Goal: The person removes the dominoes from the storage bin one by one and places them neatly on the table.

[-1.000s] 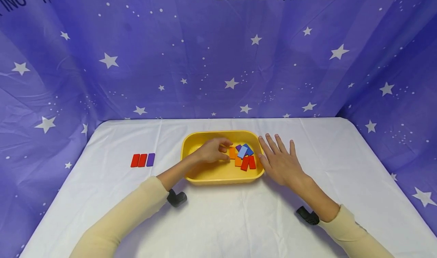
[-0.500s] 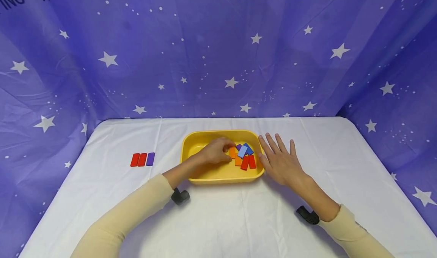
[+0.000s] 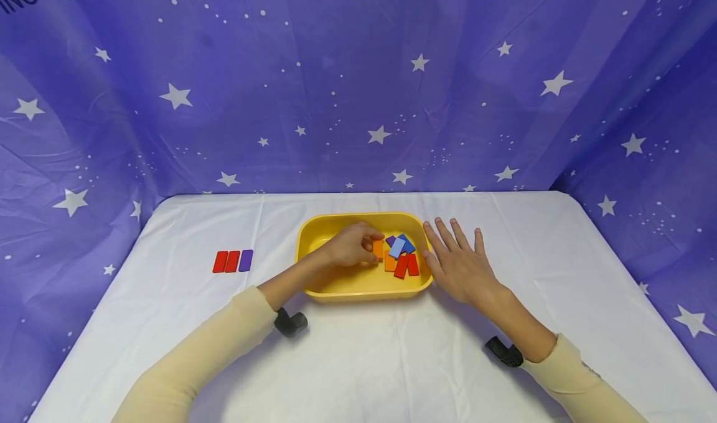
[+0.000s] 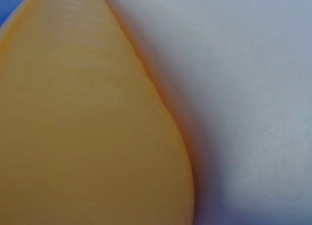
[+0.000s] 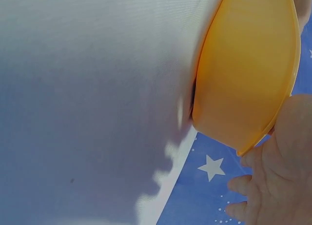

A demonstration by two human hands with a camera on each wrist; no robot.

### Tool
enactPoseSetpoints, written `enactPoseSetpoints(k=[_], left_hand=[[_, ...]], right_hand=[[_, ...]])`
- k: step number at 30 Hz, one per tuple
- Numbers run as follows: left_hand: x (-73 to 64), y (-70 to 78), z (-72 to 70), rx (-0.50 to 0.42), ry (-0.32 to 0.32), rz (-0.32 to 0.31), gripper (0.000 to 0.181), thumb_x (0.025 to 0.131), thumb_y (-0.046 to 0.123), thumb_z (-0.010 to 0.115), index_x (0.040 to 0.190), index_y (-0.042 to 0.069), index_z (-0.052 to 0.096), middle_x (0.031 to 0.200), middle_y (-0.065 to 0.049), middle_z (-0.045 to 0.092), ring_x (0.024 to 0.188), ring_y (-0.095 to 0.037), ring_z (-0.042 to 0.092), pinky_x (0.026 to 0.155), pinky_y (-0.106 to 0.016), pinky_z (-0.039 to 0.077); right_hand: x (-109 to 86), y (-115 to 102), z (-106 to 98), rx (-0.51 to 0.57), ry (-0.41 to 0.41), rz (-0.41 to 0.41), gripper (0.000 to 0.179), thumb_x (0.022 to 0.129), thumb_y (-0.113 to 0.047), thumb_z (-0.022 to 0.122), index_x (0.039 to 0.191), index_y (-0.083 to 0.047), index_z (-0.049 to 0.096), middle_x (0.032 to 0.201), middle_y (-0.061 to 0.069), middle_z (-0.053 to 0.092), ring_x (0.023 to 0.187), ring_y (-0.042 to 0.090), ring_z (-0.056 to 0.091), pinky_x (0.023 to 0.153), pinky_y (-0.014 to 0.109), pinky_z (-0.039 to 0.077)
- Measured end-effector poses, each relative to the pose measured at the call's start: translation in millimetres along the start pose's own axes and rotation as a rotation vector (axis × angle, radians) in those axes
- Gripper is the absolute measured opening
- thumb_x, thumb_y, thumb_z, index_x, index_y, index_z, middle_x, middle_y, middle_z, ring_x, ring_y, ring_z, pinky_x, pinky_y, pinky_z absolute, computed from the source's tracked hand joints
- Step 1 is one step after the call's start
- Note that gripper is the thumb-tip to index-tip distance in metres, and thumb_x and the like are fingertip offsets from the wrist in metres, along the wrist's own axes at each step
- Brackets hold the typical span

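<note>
My left hand (image 3: pixel 350 246) reaches into a yellow tray (image 3: pixel 358 296) in the head view. Its thumb and fingers pinch an orange tile (image 3: pixel 378 250) at the two ends. Right beside that lie a second orange tile (image 3: pixel 389 261), a light blue tile (image 3: pixel 397 247), a dark blue tile (image 3: pixel 407 243), a purple tile (image 3: pixel 390 241) and two red tiles (image 3: pixel 401 266), some overlapping. With fingers spread, my right hand (image 3: pixel 462 267) touches the tray's right rim. In the left wrist view only the tray's outer wall (image 4: pixel 97 112) and the cloth show; the left hand is out of sight there.
Two red tiles (image 3: pixel 226 261) and a purple tile (image 3: pixel 246 260) lie in a row on the white cloth (image 3: pixel 381 361), left of the tray. A purple star-patterned curtain (image 3: pixel 336 99) stands behind and at both sides. Black wrist mounts (image 3: pixel 290 322) stick out below the forearms.
The left hand first moved right to the orange tile and its fingers closed on it. Now hand and tile have shifted slightly left, away from the other tiles. The right hand stays put.
</note>
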State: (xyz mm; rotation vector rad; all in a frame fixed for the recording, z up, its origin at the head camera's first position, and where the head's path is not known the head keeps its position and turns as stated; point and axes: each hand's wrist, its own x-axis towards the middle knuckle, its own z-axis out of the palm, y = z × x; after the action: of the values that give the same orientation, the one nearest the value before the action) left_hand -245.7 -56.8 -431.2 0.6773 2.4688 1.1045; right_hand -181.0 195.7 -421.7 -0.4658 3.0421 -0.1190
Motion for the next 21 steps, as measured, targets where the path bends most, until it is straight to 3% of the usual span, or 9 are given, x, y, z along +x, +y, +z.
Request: enactPoseSetpoints(k=[9, 21], left_hand=[[-21.1, 6.1, -14.0, -0.179, 0.020, -0.041, 0.051, 0.084, 0.003, 0.077, 0.132, 0.001, 0.062, 0.128, -0.010, 0.055, 0.100, -0.019, 0.062, 0.080, -0.025, 0.053], [-45.6, 4.2, -40.3, -0.216, 0.060, -0.066, 0.053, 0.083, 0.004, 0.075, 0.135, 0.003, 0.060, 0.130, -0.008, 0.057, 0.105, -0.022, 0.060, 0.086, -0.031, 0.051]], right_hand=[[-0.6, -1, -1, -0.002, -0.006, 0.001, 0.064, 0.107, -0.042, 0.033, 0.161, -0.014, 0.013, 0.165, 0.015, 0.012, 0.150, 0.040, 0.002, 0.110, 0.068, -0.008], [-0.2, -1, -1, 0.002, -0.003, 0.003, 0.064, 0.107, -0.043, 0.033, 0.161, -0.015, 0.013, 0.165, 0.014, 0.012, 0.150, 0.040, 0.003, 0.110, 0.067, -0.012]])
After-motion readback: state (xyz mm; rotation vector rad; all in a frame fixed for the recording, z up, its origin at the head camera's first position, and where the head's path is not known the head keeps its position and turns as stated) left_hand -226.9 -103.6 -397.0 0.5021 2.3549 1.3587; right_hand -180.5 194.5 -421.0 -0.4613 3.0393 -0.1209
